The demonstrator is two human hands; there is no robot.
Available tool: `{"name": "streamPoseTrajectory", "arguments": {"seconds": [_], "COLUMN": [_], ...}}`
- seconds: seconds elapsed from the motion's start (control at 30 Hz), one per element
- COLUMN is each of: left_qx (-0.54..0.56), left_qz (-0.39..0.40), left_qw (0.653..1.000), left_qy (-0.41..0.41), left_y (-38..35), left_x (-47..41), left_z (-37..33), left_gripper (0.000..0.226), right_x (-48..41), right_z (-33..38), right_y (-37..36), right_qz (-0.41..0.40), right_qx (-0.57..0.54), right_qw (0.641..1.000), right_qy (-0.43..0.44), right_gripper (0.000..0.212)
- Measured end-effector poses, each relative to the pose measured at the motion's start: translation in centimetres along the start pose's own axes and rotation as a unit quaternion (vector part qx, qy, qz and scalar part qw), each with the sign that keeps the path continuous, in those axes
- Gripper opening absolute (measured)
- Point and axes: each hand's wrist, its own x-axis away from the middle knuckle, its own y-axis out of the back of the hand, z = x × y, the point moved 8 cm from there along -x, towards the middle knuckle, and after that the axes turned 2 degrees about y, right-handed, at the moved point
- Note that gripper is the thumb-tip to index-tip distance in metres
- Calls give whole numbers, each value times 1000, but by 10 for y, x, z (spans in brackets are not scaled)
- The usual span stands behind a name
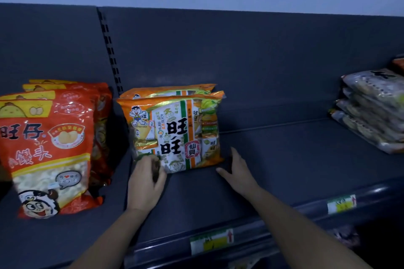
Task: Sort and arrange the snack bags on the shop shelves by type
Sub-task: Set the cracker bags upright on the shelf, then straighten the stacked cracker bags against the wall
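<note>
An orange, green and white rice cracker bag point(175, 131) stands upright on the dark shelf point(273, 159), with another of the same kind right behind it. My left hand point(146, 181) grips the front bag's lower left corner. My right hand point(238, 170) rests open on the shelf just beside the bag's lower right corner, fingers spread, holding nothing. Left of the upright divider stand red snack bags point(48, 148) in a row, front to back.
A stack of clear-wrapped snack packs point(371, 109) lies at the shelf's right end. Bare shelf lies between that stack and the cracker bags. Price labels point(212, 241) sit on the shelf's front rail. A slotted upright point(110, 50) splits the back panel.
</note>
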Motion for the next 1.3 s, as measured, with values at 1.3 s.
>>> {"name": "streamPoseTrajectory", "arguments": {"seconds": [1.3], "left_qx": [406], "left_qz": [423], "left_qw": [790], "left_qy": [181], "left_y": [-457], "left_x": [-48], "left_z": [-514], "left_gripper": [43], "right_x": [45], "right_z": [-341], "right_y": [496], "right_qz": [-355], "right_qx": [-230], "right_qw": [890], "right_qy": [-168], "right_gripper": [31]}}
